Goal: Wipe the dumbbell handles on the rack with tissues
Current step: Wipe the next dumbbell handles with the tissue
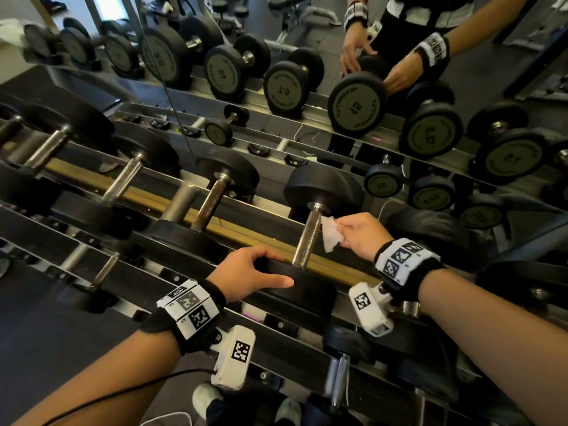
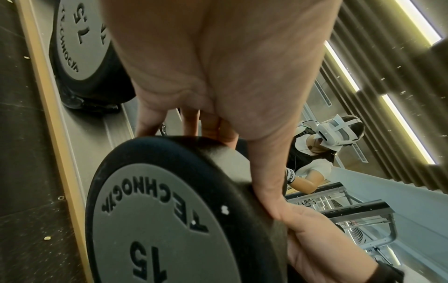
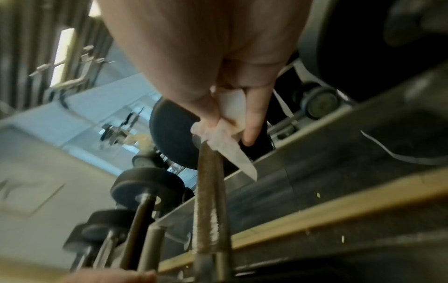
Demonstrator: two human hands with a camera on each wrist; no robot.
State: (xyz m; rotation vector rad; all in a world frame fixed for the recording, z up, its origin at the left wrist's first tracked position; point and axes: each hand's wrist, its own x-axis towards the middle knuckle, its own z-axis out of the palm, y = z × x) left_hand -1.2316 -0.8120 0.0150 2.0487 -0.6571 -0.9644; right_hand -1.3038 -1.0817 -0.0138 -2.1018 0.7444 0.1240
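A black dumbbell marked 15 lies on the rack [image 1: 347, 269], its knurled steel handle [image 1: 307, 235] running away from me. My left hand [image 1: 249, 272] grips the rim of its near weight head [image 1: 304, 287], fingers curled over the top and thumb along the side; the left wrist view shows that head [image 2: 164, 220] held in the left hand [image 2: 242, 149]. My right hand [image 1: 356, 235] pinches a folded white tissue [image 1: 330, 233] against the right side of the handle near the far head [image 1: 322, 186]. In the right wrist view the tissue [image 3: 230, 137] touches the handle [image 3: 208, 191].
More dumbbells [image 1: 212, 195] lie in a row to the left on the same shelf. A lower shelf [image 1: 338, 379] holds further dumbbells. A mirror behind the rack reflects the weights [image 1: 358, 103] and my arms. My feet [image 1: 206, 398] stand below.
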